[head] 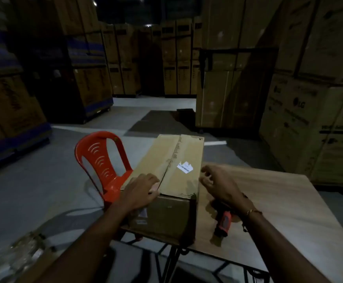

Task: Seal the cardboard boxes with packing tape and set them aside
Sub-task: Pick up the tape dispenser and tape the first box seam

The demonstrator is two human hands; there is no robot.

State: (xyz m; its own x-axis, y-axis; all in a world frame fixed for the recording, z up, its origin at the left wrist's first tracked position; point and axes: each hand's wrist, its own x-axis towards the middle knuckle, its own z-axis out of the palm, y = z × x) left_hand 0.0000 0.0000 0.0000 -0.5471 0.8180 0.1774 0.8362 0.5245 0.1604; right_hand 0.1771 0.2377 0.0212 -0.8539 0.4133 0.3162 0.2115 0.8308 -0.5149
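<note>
Both hands frame my cardboard box [166,180]: left hand [140,190] pressing flat on the near flap, right hand [217,184] loosely curled, empty, beside it; seam runs away from me.

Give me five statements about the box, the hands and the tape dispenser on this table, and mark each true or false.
1. The left hand rests on the near end of the cardboard box. True.
2. The right hand holds the tape dispenser. False: it hovers beside the box, holding nothing; the dispenser lies on the table under the wrist.
3. A red plastic chair stands left of the box. True.
4. The box's top flaps stand open. False: they lie folded shut, meeting at a centre seam.
5. A white label sits on the box top. True.
</note>
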